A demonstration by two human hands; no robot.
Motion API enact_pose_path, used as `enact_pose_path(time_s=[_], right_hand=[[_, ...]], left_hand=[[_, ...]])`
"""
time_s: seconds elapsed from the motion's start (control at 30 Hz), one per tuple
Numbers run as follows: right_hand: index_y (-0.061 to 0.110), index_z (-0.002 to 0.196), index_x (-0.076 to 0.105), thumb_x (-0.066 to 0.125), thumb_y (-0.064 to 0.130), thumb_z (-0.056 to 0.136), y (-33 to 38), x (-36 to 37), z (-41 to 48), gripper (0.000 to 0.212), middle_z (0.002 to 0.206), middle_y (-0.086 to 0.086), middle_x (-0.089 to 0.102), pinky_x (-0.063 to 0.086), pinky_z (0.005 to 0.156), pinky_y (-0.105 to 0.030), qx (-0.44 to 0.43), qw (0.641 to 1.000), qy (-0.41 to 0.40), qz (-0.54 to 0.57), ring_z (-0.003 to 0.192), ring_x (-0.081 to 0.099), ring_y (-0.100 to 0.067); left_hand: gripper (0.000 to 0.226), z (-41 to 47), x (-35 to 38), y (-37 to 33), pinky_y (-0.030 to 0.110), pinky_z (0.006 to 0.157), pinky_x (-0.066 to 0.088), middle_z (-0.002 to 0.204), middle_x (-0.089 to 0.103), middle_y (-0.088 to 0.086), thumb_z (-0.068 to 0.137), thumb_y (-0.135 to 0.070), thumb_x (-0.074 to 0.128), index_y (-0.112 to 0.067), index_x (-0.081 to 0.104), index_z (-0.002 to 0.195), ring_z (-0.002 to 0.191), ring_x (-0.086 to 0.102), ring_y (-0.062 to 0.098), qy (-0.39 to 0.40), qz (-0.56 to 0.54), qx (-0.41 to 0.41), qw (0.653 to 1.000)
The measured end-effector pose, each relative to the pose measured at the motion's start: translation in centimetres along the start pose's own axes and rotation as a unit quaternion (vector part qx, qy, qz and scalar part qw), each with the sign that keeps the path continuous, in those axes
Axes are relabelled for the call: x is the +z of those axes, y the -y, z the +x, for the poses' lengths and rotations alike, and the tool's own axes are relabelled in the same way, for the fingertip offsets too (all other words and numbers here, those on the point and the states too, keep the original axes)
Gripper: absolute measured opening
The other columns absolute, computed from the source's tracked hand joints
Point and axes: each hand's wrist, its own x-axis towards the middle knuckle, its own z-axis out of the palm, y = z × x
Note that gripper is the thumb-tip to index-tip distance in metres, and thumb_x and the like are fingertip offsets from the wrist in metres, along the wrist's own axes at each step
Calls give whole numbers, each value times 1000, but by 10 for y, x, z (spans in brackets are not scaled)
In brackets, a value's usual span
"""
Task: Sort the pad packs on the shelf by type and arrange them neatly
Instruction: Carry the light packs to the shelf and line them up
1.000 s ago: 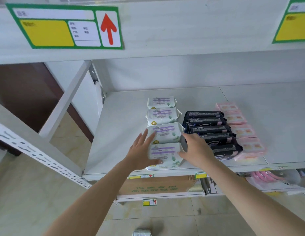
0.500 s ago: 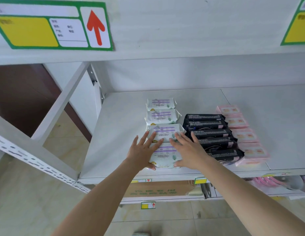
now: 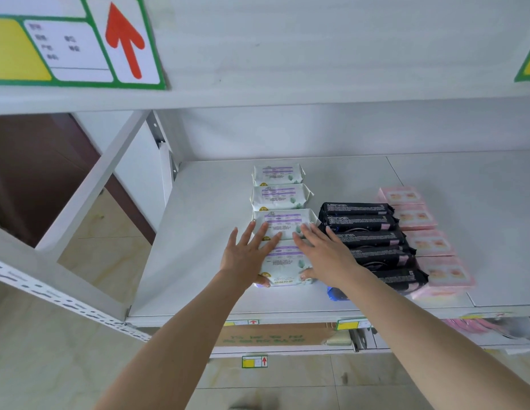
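Two flat palms now: left hand (image 3: 245,257) and right hand (image 3: 327,257) press the front white pack (image 3: 285,269), just left of the black packs (image 3: 368,241), grip released, fingers straight. I'd push evenly, both sides together, so it squares with its row.

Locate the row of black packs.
Head view, right of centre: the black packs run front to back on the shelf, between the white packs and the pink packs.
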Motion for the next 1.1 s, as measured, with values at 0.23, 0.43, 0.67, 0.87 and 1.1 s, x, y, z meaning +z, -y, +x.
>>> enact_pose_path(time_s=[0.23,0.43,0.67,0.87,1.1], right_hand=[[19,148,-8,49,45,90,-3,-6,16,85,157,-6,-14,-5,117,-40,8,1000,2,-6,145,-12,-21],[19,148,-9,49,43,91,-10,-10,31,85,157,-6,-14,-4,117,-39,17,1000,11,-8,145,-12,-21],[19,147,-10,49,43,91,-17,-12,43,85,156,-6,-15,-3,119,-40,14,1000,12,-13,144,-13,-21],[15,147,-11,48,45,91,-17,-15,42,87,157,-9,-13,-4,118,-38,15,999,3,-49,145,-11,-22],[14,146,-13,45,43,92,-3,-15,15,85,156,-12,-14,-3,117,-37,18,999,-38,-21,145,-10,-22]], left_hand=[[107,17,-5,4,50,116,-4,155,-24,-1,78,-61,57,-34,-23,143,145,-16,25,1,-1,-25,1000],[105,31,-7,3,49,116,-5,157,-18,-1,80,-57,58,-30,-20,145,146,-12,23,-10,-1,-46,999],[106,43,-8,7,50,116,-2,157,-18,0,79,-58,59,-30,-19,145,146,-12,23,-14,-5,-48,999],[101,38,-5,12,45,118,2,158,-14,6,82,-59,54,-25,-15,147,146,-9,25,-50,1,-26,998],[67,-6,15,11,34,116,15,159,1,1,95,-46,39,-24,6,149,145,10,21,-144,-135,-43,979]])
